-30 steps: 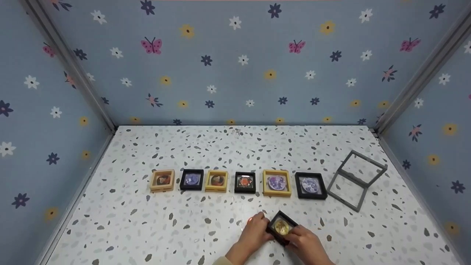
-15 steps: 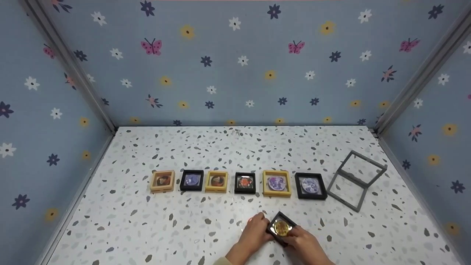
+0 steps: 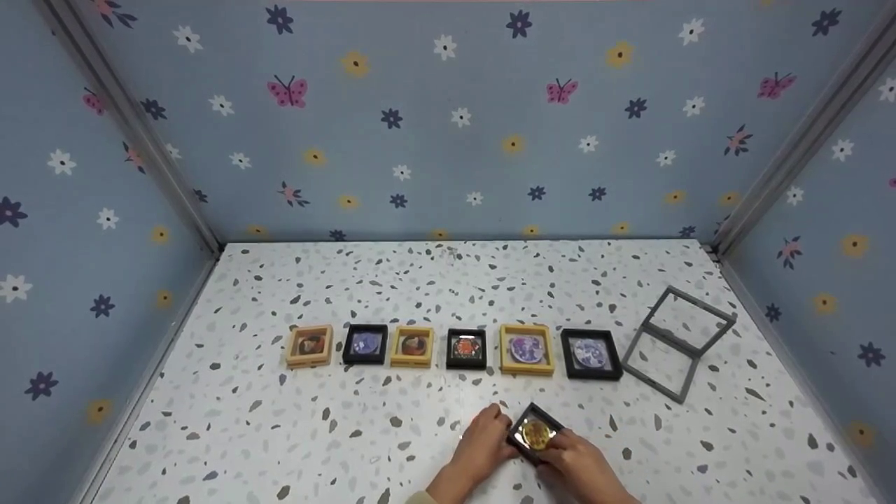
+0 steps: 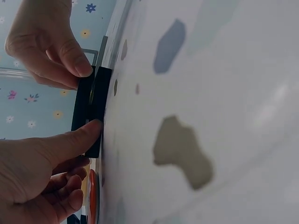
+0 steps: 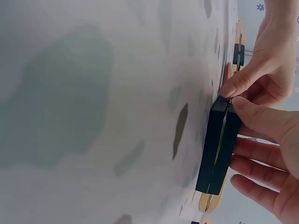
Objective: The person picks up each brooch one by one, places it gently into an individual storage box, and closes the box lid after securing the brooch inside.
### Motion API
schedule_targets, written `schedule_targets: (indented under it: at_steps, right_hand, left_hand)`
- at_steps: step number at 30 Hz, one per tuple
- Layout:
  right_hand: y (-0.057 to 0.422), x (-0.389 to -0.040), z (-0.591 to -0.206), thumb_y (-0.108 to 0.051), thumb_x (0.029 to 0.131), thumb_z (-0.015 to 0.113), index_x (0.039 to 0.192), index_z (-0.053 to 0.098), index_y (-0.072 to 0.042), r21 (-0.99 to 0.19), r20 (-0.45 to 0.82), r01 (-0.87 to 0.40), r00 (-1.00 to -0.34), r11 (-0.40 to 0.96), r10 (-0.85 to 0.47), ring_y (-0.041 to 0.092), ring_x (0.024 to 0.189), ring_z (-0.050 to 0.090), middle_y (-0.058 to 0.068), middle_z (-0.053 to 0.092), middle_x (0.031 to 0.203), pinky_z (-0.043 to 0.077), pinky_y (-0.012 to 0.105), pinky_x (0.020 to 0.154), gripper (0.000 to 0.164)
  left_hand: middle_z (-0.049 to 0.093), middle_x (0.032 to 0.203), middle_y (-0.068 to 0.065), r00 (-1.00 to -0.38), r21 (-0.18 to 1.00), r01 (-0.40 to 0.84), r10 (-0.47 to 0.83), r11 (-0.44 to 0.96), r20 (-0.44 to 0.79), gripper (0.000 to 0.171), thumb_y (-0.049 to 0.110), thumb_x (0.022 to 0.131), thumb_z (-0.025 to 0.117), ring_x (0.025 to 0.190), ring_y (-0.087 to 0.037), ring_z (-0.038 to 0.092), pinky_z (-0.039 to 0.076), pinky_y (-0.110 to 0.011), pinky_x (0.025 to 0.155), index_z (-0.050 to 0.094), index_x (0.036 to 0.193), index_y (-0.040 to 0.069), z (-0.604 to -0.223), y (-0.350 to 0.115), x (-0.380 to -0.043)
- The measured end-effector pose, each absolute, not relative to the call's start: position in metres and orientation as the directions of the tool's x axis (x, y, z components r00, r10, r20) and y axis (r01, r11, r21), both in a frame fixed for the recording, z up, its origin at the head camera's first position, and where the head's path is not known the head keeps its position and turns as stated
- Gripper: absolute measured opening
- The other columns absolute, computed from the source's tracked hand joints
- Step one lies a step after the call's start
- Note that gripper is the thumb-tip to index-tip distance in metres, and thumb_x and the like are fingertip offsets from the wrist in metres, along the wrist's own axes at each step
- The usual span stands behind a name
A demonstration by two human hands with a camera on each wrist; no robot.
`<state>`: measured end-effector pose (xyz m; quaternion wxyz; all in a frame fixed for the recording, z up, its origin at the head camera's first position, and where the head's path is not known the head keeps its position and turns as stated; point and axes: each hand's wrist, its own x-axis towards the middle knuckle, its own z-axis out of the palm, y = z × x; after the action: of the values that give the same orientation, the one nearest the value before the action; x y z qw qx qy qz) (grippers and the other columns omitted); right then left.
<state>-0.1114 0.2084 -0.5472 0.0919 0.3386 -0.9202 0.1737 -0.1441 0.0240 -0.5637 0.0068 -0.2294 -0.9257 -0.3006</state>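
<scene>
I have both hands on the small black display case (image 3: 535, 435) at the near edge of the terrazzo tabletop (image 3: 392, 280). My left hand (image 3: 483, 442) pinches its left corner between thumb and curled fingers, and my right hand (image 3: 578, 463) grips the opposite side with the thumb pressed on the frame. The wrist views show the case resting on the tabletop with its two halves closed together, a thin seam between them. I judge that I hold it from both sides so that it stays steady and the halves stay pressed shut around the gold coin (image 3: 535, 434) behind its clear window.

Farther back, a row of six closed cases lies face up: tan (image 3: 309, 345), black (image 3: 365, 343), yellow (image 3: 411, 346), black (image 3: 466, 348), yellow (image 3: 526, 348) and black (image 3: 591, 353). To the right of the row, an empty grey case (image 3: 675, 341) stands propped open on its hinge, well apart from my hands.
</scene>
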Motion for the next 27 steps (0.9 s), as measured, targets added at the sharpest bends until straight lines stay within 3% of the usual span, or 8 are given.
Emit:
schedule_targets:
  at_steps: [7, 12, 22, 27]
  right_hand:
    - [0.209, -0.109, -0.544, -0.014, 0.067, 0.075, 0.077, 0.07, -0.005, -0.232, 0.296, -0.651, -0.755, 0.722, -0.585, 0.014, 0.072, 0.052, -0.002, 0.059, 0.077, 0.045, 0.027, 0.063, 0.014]
    - [0.211, -0.109, -0.541, -0.011, 0.068, 0.074, 0.08, 0.069, -0.004, -0.269, 0.232, -0.626, -0.779, 0.732, -0.582, 0.015, 0.074, 0.053, -0.001, 0.059, 0.08, 0.046, 0.028, 0.064, 0.014]
    - [0.221, -0.109, -0.544, -0.004, 0.06, 0.076, 0.074, 0.068, -0.004, -0.255, 0.331, -0.658, -0.748, 0.709, -0.576, 0.016, 0.071, 0.052, 0.0, 0.059, 0.077, 0.046, 0.028, 0.061, 0.016]
    - [0.228, -0.109, -0.542, -0.003, 0.062, 0.075, 0.075, 0.068, -0.004, -0.264, 0.287, -0.619, -0.783, 0.74, -0.552, 0.015, 0.071, 0.053, 0.0, 0.058, 0.077, 0.047, 0.029, 0.062, 0.015]
  left_hand:
    - [0.043, 0.084, 0.001, -0.891, 0.493, 0.452, 0.404, 0.743, 0.208, 0.041, 0.023, 0.063, 0.079, 0.077, -0.013, 0.046, 0.043, -0.024, 0.062, 0.06, 0.093, 0.003, -0.565, 0.013, -0.142]
    - [0.043, 0.088, -0.004, -0.908, 0.458, 0.418, 0.367, 0.784, 0.201, 0.05, 0.027, 0.062, 0.08, 0.081, -0.018, 0.045, 0.044, -0.028, 0.064, 0.058, 0.099, 0.001, -0.567, 0.006, -0.142]
    - [0.041, 0.085, -0.007, -0.933, 0.421, 0.356, 0.294, 0.834, 0.207, 0.052, 0.03, 0.059, 0.081, 0.077, -0.022, 0.042, 0.044, -0.033, 0.065, 0.058, 0.091, -0.004, -0.567, -0.001, -0.14]
    - [0.04, 0.084, -0.006, -0.934, 0.459, 0.356, 0.302, 0.814, 0.189, 0.045, 0.027, 0.062, 0.081, 0.076, -0.021, 0.042, 0.043, -0.033, 0.065, 0.057, 0.088, -0.002, -0.566, -0.003, -0.141]
